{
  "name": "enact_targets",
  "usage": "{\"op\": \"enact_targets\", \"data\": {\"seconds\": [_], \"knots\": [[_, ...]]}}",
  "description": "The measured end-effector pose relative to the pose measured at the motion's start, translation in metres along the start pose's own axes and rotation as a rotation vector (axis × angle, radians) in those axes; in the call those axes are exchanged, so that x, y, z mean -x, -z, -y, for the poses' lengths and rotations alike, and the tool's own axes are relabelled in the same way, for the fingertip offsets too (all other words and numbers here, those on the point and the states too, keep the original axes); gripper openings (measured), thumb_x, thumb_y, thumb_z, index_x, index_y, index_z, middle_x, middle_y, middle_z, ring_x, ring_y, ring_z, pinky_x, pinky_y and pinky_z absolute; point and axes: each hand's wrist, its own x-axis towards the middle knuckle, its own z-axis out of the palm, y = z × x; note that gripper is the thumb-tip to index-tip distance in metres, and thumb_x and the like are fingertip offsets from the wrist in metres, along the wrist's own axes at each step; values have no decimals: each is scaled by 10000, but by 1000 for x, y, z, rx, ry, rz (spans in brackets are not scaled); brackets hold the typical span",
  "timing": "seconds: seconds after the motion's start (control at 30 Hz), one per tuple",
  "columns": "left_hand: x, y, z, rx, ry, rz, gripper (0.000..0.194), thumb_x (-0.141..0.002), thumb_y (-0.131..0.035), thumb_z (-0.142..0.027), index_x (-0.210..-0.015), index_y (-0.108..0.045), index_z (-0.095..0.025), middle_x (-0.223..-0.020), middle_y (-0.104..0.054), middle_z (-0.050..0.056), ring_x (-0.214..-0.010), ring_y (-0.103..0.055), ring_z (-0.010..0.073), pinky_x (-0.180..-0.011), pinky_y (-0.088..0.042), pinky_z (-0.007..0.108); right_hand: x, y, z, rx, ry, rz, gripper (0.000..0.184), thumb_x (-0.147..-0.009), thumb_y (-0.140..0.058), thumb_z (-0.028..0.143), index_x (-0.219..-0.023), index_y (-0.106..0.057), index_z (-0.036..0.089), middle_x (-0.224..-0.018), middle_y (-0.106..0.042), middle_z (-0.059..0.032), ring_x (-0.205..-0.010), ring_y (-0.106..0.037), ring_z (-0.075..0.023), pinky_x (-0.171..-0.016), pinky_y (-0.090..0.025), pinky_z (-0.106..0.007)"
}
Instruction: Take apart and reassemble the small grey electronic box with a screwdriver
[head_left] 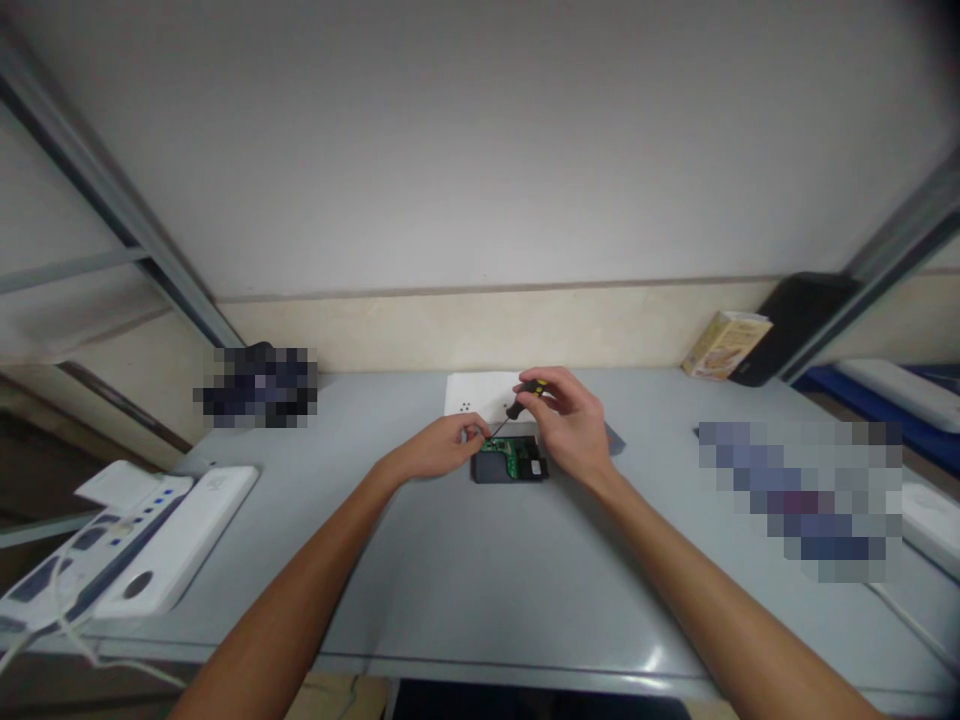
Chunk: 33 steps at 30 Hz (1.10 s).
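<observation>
A small black device (491,467) with a green circuit board (512,455) showing in it lies flat on the table. My right hand (568,420) grips a black and yellow screwdriver (516,409), tilted so that its thin shaft points down and left to the board's upper left corner. Close by that tip, my left hand (442,445) has its fingers drawn together at the device's upper left edge. Whatever those fingers pinch is too small to make out. Behind the device lies a white sheet (480,385) bearing small dark dots, perhaps screws.
A dark flat piece (613,440) lies partly behind my right hand. On the left of the grey table (450,580) are a white power strip (142,520) and a white slab-shaped device (202,535) with cables. A yellow box (724,345) leans at the back right. Blurred patches hide other items.
</observation>
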Motion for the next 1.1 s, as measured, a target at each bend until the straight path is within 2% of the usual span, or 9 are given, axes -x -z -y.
{"op": "enact_targets", "data": {"seconds": [0.57,0.87,1.1], "knots": [[2,1,-5,10,22,3,252,-986,-500,-292,-1118,-678,-174,-903,-624,18,-740,-529,147,-673,-401,244,2,-2,1,-6,-6,6,143,-907,-709,283,-1046,-738,266,-1059,-693,-47,-951,-696,-191,-785,-619,-342],[1,0,1,16,35,4,299,-1004,-504,-370,-1153,-674,-174,-855,-601,7,-707,-515,144,-646,-393,240,0,-1,-1,-73,-38,-13,160,-896,-718,275,-1052,-744,257,-1060,-691,-46,-927,-697,-183,-782,-623,-328],[0,0,2,35,-3,-10,352,-1042,-438,-412,-1112,-685,-172,-1077,-707,63,-990,-625,210,-880,-474,288,-1,0,-2,-76,-29,-24,167,-900,-722,254,-1064,-742,267,-1060,-694,-41,-941,-702,-185,-790,-613,-329]]}}
